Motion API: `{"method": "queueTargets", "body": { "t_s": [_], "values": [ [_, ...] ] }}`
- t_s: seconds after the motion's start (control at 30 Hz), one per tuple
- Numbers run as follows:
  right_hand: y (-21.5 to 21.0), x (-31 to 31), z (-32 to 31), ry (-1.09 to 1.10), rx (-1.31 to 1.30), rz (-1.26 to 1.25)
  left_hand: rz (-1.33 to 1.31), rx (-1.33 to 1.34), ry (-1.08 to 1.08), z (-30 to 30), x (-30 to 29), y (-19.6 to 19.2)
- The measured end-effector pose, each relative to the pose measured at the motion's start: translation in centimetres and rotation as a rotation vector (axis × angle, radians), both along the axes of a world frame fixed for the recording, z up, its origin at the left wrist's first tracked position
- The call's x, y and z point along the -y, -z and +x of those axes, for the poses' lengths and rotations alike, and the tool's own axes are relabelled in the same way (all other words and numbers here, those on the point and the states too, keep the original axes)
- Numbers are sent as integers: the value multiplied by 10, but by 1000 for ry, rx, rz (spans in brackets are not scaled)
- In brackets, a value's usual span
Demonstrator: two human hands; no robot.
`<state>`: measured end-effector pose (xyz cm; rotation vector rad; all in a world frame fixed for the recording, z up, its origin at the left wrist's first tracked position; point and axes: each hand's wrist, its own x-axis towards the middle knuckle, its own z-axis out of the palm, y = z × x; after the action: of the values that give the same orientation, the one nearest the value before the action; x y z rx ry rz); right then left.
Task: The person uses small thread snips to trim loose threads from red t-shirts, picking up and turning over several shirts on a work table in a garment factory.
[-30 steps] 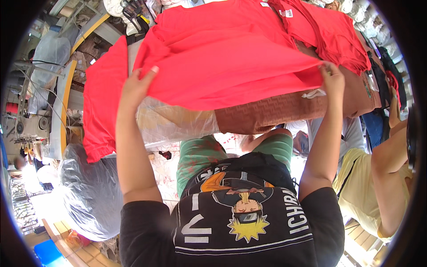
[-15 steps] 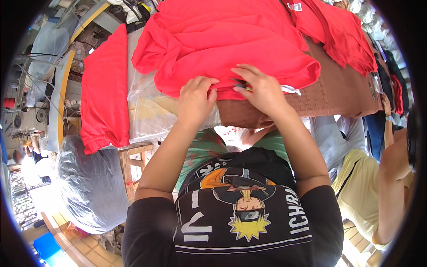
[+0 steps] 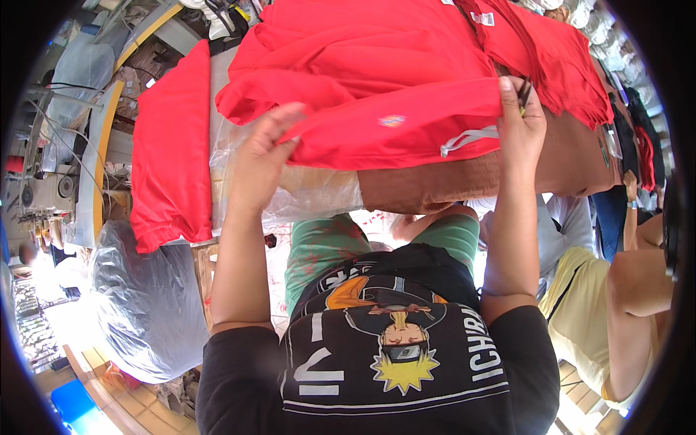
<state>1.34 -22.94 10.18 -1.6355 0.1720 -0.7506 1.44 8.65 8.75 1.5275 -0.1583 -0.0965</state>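
Note:
A red garment (image 3: 341, 138) with a white drawstring (image 3: 467, 138) and a small multicoloured emblem is stretched sideways in front of me. My right hand (image 3: 523, 119) pinches its right end, thumb on the cloth. A small dark tool with a yellow-green part (image 3: 523, 101) is tucked in the same hand; it looks like thread snips, mostly hidden by the fingers. At the garment's left end is my left hand (image 3: 264, 152), slightly blurred, with thumb and fingers spread apart beside the cloth.
More red cloth (image 3: 362, 43) covers the table beyond. Folded red garments lie at the right (image 3: 554, 58) and left (image 3: 170, 145). Brown cloth (image 3: 449, 177) and clear plastic (image 3: 319, 192) lie along the near edge. A person in yellow (image 3: 580, 312) sits at the right.
Both hands have moved apart, the left one leftward and the right one rightward and up. The garment's edge is now lifted and stretched, showing the emblem and more of the drawstring.

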Motion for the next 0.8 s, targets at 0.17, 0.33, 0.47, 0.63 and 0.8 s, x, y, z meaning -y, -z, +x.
{"method": "queueTargets", "body": {
  "t_s": [0.17,0.33,0.47,0.63,0.8],
  "values": [
    [29,30,7,86,-104,11,-45,-184,232,-8,11,5],
    [28,26,5,79,-96,18,-9,-129,220,-10,11,7],
    [27,28,5,66,-80,-16,6,-122,258,-10,10,5],
    [15,15,1,-8,-90,12,302,129,198,-8,32,3],
    [-6,1,3,-100,-50,18,643,271,349,-6,70,0]
  ]
}}
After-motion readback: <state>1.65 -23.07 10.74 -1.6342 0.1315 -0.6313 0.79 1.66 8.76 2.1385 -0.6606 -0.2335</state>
